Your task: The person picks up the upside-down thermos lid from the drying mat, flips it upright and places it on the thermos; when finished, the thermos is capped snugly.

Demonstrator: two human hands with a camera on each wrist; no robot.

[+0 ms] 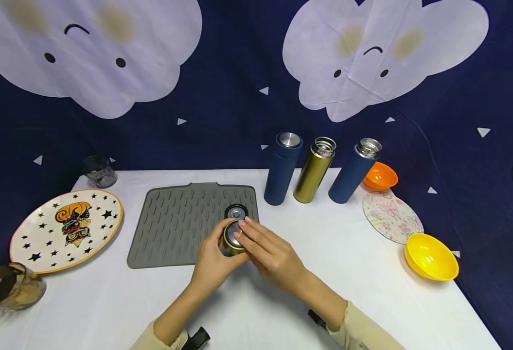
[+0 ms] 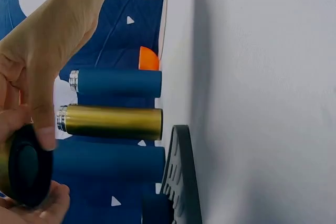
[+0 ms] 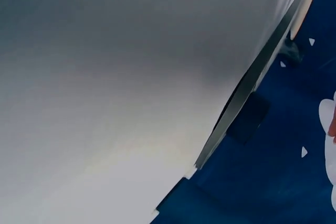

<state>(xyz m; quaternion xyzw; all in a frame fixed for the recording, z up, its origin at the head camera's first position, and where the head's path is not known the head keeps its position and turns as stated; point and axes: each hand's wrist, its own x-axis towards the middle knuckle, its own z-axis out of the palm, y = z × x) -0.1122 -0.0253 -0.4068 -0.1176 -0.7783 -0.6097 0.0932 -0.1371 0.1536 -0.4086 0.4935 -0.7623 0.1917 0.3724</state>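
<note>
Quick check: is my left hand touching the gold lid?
Touching. The head view shows the left hand wrapped around the side of the gold lid, with no gap between them.

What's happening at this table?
A person is handling a gold lid: the left hand grips it, and the right hand rests its fingers on top. A dark lid sits on the grey mat just beyond. Three bottles stand at the back: the left blue bottle is capped, while the gold bottle and the right blue bottle are open, their steel necks showing.
</note>
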